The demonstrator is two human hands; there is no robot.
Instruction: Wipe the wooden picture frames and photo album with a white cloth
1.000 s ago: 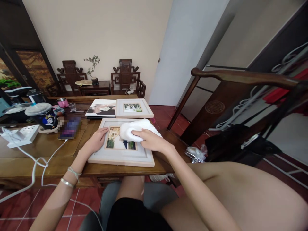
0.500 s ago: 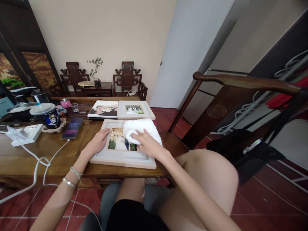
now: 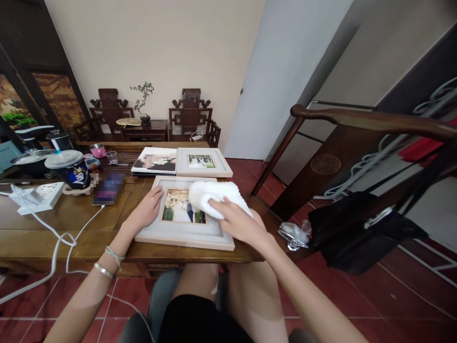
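A light wooden picture frame with a pale mat and a wedding photo lies flat at the table's near edge. My left hand rests on its left border, fingers stretched out and lying flat. A folded, fluffy white cloth is gripped in my right hand, over the frame's right side. The cloth covers the right part of the mat and the frame's upper right corner. Part of my right thumb is hidden by the cloth.
Behind it lie a second picture frame and a white photo panel. Leftward are a phone on a cable, a lidded cup and a power strip. A wooden chair stands right, with a plastic-wrapped item on it.
My right hand and the cloth have slid right, uncovering more of the photo. My right knee has moved left, exposing the plastic-wrapped item on the chair. My left hand stays on the frame.
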